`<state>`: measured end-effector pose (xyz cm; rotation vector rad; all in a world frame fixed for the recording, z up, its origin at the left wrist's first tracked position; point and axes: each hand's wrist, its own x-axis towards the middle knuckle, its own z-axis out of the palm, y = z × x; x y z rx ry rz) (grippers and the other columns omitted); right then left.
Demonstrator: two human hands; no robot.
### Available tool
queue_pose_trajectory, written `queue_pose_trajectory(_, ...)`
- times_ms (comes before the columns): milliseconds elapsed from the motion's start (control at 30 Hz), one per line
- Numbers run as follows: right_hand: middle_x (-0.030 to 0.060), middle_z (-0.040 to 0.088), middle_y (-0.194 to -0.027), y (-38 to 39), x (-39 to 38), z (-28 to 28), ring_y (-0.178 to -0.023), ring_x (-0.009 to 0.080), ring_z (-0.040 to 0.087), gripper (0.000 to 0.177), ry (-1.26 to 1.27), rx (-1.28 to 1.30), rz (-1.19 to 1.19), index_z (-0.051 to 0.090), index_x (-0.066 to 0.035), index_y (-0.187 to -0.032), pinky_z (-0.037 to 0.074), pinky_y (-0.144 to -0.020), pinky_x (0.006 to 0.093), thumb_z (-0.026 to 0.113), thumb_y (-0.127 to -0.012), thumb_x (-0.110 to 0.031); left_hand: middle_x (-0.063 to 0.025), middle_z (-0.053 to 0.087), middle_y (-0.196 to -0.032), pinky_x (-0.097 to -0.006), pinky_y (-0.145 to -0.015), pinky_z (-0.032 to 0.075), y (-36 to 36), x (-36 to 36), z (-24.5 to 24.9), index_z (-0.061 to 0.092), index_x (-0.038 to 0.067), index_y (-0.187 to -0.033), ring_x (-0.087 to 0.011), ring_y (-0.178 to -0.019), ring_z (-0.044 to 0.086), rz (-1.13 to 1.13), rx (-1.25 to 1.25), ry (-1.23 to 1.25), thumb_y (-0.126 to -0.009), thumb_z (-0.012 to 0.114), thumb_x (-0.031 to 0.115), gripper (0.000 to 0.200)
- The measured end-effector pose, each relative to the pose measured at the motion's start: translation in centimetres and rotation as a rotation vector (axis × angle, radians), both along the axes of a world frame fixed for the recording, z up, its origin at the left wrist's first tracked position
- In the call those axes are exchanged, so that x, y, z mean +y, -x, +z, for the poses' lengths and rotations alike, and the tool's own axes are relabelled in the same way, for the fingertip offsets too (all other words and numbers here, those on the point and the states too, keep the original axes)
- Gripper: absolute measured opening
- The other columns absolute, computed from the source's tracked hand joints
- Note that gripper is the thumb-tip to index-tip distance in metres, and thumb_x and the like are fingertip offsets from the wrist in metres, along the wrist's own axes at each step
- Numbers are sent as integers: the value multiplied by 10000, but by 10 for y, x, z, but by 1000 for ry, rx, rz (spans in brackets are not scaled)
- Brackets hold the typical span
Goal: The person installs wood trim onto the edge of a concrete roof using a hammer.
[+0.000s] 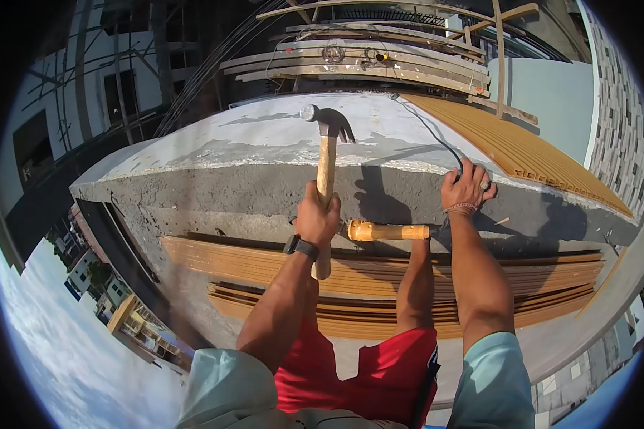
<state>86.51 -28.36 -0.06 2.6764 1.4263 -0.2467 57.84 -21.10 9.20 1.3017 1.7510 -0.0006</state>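
Note:
My left hand (318, 218) is wrapped round the wooden handle of a claw hammer (327, 157), held upright with its metal head at the top. A dark watch is on that wrist. My right hand (467, 187) is at the edge of the concrete ledge (265, 189), fingers curled, with a dark power cord (436, 136) running into them. A ring and a bracelet show on it. Between my hands, lower down, an orange-yellow power tool (386, 231) lies lengthwise, perhaps an angle grinder; its left end is partly hidden behind my left hand.
Brown grooved panels (265, 264) lie stacked by my legs. Another ribbed panel (522, 150) rests on the slab to the right. Beyond the slab are wooden planks (365, 61) and scaffolding. At the left the building drops away toward sky and rooftops.

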Motion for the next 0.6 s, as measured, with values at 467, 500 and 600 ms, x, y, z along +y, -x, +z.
queue_pose_trajectory(467, 127, 483, -1036, 6, -1, 4, -1083, 309, 408, 367, 19, 20, -14, 543, -180, -1134, 140, -968, 569, 501, -807, -342, -41, 505, -814, -254, -552, 445, 51, -26, 132, 390, 59, -1142, -108, -660, 511, 343, -622, 367, -882, 618, 99, 348)
queue_pose_trajectory(500, 127, 483, -1035, 4, -1, 6, -1085, 307, 409, 367, 16, 29, -21, 542, -180, -1137, 143, -969, 568, 505, -808, -339, -45, 503, -851, -260, -568, 456, 48, -27, 132, 385, 54, -1151, -108, -696, 524, 337, -598, 488, -863, 628, 54, 377)
queue_pose_trajectory(600, 128, 484, -1030, 5, -2, 5, -1098, 301, 405, 364, 31, 23, -13, 541, -179, -1142, 151, -965, 567, 508, -812, -331, -65, 517, -866, -269, -599, 488, 66, -43, 105, 374, 38, -1157, -123, -723, 563, 213, -513, 391, -838, 637, 34, 413)
